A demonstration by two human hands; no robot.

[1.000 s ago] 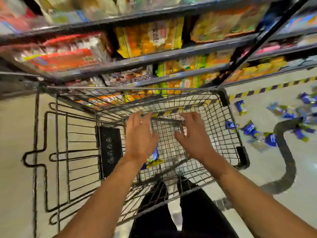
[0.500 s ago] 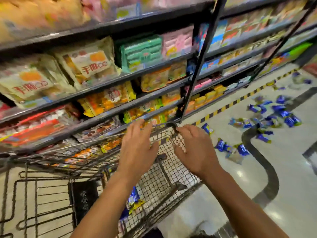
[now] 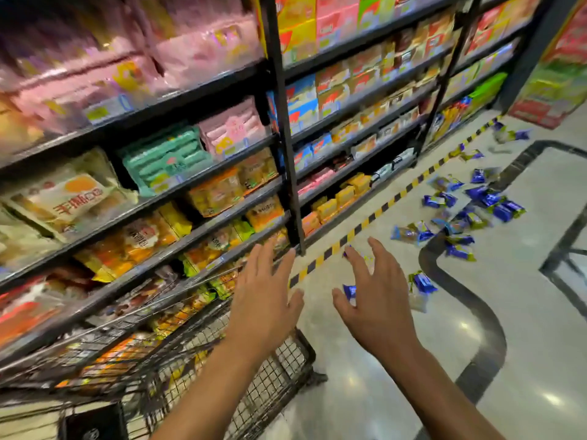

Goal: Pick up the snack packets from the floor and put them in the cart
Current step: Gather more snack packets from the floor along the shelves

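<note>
Nearest the camera, the wire cart (image 3: 197, 369) is seen at lower left, hard against the shelves (image 3: 178, 192). Above its rim the left hand (image 3: 263, 300) is held out flat, fingers straight, nothing gripped. Just beside it the right hand (image 3: 376, 304) is spread over the floor (image 3: 413, 360), fingers loosely apart, nothing held. One blue snack packet (image 3: 424, 282) is spotted just past that hand. Further out, the snack packets (image 3: 470, 214) are scattered on the floor, beside the yellow-black tape line (image 3: 381, 211).
</note>
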